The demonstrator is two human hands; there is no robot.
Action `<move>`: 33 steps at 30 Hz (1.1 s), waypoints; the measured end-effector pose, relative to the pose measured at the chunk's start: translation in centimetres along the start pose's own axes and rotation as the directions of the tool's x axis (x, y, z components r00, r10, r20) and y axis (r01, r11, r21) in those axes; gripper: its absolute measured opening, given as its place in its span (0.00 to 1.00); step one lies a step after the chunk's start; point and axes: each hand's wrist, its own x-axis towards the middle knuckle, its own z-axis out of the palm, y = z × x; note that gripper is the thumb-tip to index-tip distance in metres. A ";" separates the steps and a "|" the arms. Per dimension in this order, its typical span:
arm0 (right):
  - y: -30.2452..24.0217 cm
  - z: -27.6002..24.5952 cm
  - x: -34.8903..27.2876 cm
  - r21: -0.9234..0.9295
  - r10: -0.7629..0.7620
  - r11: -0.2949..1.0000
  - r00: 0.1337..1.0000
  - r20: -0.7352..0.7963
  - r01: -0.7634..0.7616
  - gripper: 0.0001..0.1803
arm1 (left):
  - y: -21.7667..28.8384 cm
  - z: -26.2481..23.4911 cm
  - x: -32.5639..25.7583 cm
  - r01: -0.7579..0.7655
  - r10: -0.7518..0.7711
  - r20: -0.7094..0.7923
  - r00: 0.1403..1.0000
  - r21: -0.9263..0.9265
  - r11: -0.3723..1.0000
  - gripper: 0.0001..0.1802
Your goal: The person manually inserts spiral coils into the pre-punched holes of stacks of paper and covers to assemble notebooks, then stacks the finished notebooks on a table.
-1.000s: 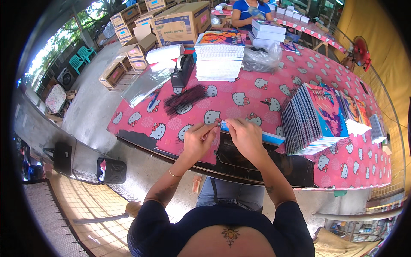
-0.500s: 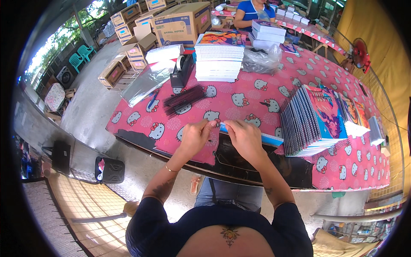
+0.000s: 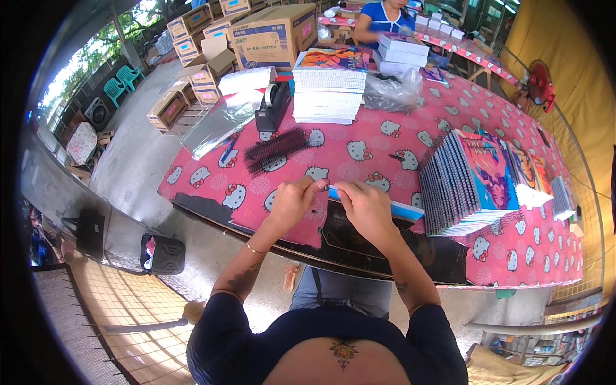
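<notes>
At frame centre both hands pinch a blue notebook (image 3: 385,204), left hand (image 3: 292,204) at its left end, right hand (image 3: 362,206) beside, long axis running right.

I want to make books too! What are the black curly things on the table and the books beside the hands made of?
The black coils look like plastic spiral bindings: dark, ribbed, slightly glossy, though metal can't be ruled out. The leaning notebooks look like paper, with white page edges, shiny printed card covers and dark spirals along their spines. The right hand and left hand hold a thin blue-edged piece, probably card.
</notes>
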 end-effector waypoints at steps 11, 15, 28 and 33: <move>1.5 -2.5 -1.0 -0.032 0.091 0.996 0.986 0.143 -0.087 0.07 | 1.3 -0.8 2.3 -0.515 0.459 0.250 0.852 0.248 0.820 0.26; 1.6 -2.4 -0.9 -0.023 0.120 0.993 0.982 0.148 -0.118 0.07 | 2.0 2.7 -0.3 -0.416 0.487 0.069 0.870 0.632 0.654 0.42; 1.7 -2.3 -1.0 -0.059 0.135 0.990 0.978 0.157 -0.128 0.08 | -1.2 7.4 -5.7 -0.407 0.396 0.149 0.906 0.567 0.717 0.48; 1.9 -2.3 -1.1 -0.017 0.122 0.993 0.980 0.155 -0.121 0.07 | 1.6 4.7 -1.4 -0.283 0.344 0.062 0.937 0.713 0.642 0.48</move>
